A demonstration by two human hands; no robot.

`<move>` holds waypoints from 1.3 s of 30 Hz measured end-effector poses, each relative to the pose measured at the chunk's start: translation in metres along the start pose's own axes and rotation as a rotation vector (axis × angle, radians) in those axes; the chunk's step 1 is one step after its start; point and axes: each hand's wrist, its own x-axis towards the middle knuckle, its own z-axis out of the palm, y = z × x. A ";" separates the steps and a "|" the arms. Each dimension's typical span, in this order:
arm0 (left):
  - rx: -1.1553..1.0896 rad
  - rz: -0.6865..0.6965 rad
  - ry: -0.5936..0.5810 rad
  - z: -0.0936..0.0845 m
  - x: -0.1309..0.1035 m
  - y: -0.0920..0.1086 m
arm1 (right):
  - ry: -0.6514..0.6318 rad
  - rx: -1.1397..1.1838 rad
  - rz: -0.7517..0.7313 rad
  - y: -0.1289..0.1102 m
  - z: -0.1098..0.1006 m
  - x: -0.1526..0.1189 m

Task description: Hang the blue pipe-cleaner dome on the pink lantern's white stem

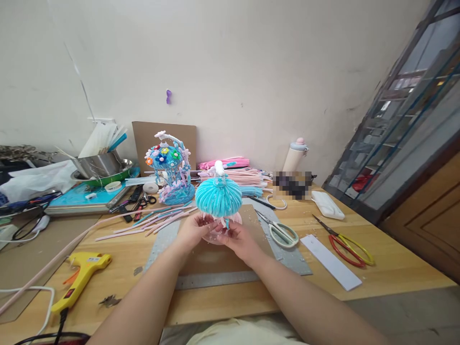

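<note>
A turquoise ribbed dome of fuzzy stems [219, 197], with a white piece on top, stands upright in the middle of the view. Below it are pale pink parts and a clear pinkish round base [214, 238]. My left hand [194, 231] is closed on the left side of the lower part, just under the dome. From the right, my right hand [239, 242] pinches the same lower part, its fingertips near a small turquoise strand. A brown board [219, 261] on a grey mat [294, 261] lies beneath both hands.
Behind stands a flower-covered blue lamp-like piece [176, 191], with fuzzy stems [247, 177] beside it. Green-white scissors [283, 235], red-yellow scissors [347, 249], and a white strip [332, 263] lie right. A yellow glue gun [84, 278] lies left, near a metal bowl [98, 165].
</note>
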 end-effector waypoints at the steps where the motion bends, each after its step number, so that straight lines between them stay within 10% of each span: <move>1: 0.002 -0.002 0.003 0.000 0.000 -0.001 | -0.018 0.036 0.009 -0.001 0.001 0.000; 10: 0.040 0.026 0.032 -0.002 0.005 -0.008 | -0.168 0.238 0.098 -0.012 -0.002 -0.003; 20: 0.066 0.162 0.286 -0.009 0.005 -0.005 | 0.095 0.210 0.197 -0.002 -0.005 0.005; 39: 0.075 0.049 0.187 -0.013 0.008 -0.013 | 0.243 -0.117 0.032 0.025 -0.020 0.015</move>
